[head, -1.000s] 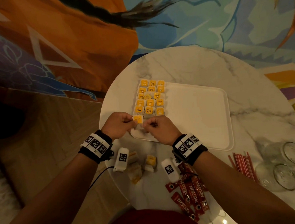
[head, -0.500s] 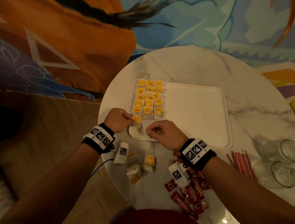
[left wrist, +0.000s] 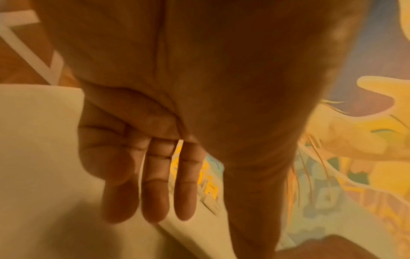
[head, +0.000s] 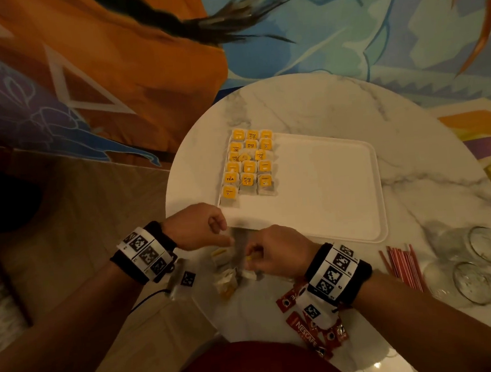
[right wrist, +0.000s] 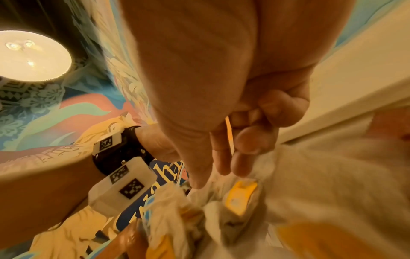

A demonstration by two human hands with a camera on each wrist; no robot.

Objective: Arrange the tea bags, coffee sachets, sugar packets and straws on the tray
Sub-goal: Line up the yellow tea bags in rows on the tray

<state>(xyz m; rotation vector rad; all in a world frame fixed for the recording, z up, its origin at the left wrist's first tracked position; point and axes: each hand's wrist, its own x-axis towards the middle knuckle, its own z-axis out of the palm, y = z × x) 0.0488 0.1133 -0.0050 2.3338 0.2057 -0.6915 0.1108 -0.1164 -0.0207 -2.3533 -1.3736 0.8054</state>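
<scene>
A white tray (head: 328,208) lies on the round marble table (head: 305,102). Several tea bags with yellow tags (head: 248,162) lie in three columns on its left part. Loose tea bags (head: 225,278) sit on the table just in front of the tray's near left corner. My left hand (head: 227,237) hovers over them with relaxed fingers (left wrist: 155,201) and holds nothing. My right hand (head: 251,254) is curled beside it and pinches the thin yellow tag of a tea bag (right wrist: 228,126), above the other loose tea bags (right wrist: 241,198). Red coffee sachets (head: 299,325) lie under my right wrist. Red straws (head: 400,264) lie to the right.
Two glass jars (head: 474,267) lie on their sides at the table's right edge, next to the straws. The table's near left edge runs close behind the loose tea bags. The tray's middle and right part hold nothing. A painted wall stands behind the table.
Both hands have drawn back from the tray's near left corner to the loose tea bags on the table. The tea bag they held now lies on the tray.
</scene>
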